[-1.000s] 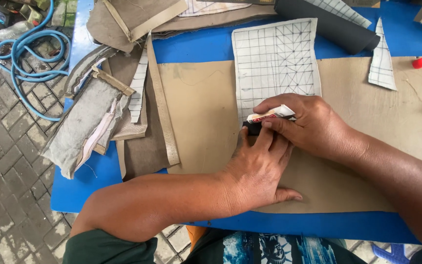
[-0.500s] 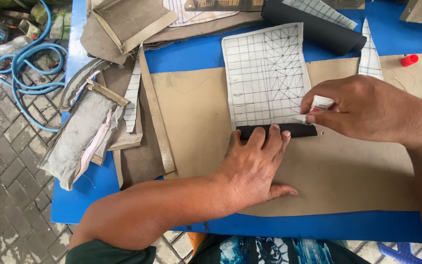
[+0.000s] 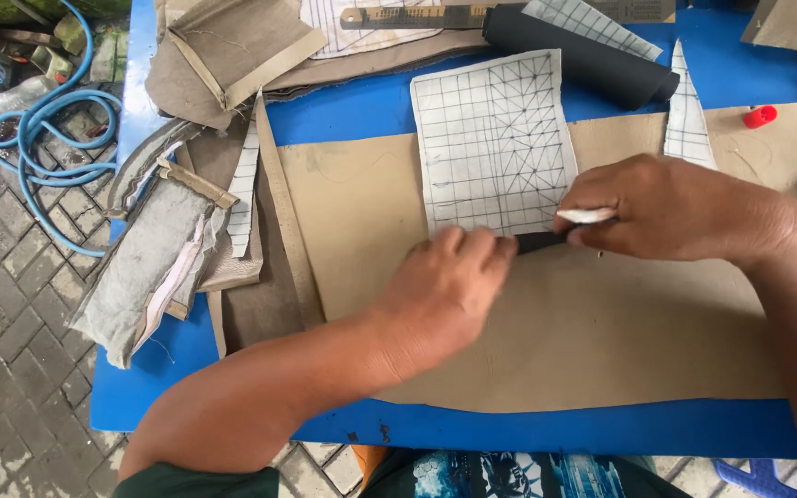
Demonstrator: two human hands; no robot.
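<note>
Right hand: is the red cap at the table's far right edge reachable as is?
Probably yes. The red cap lies on the tan sheet just beyond the right hand, with nothing between them. But that hand already pinches a small white tube, so its fingers aren't free.

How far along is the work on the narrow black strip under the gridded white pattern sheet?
Done: the gridded white pattern sheet lies on the tan leather sheet, the narrow black strip along its lower edge. In hand: left hand presses the strip; right hand holds a small white tube at it. Whatever remains cannot be told.
</note>
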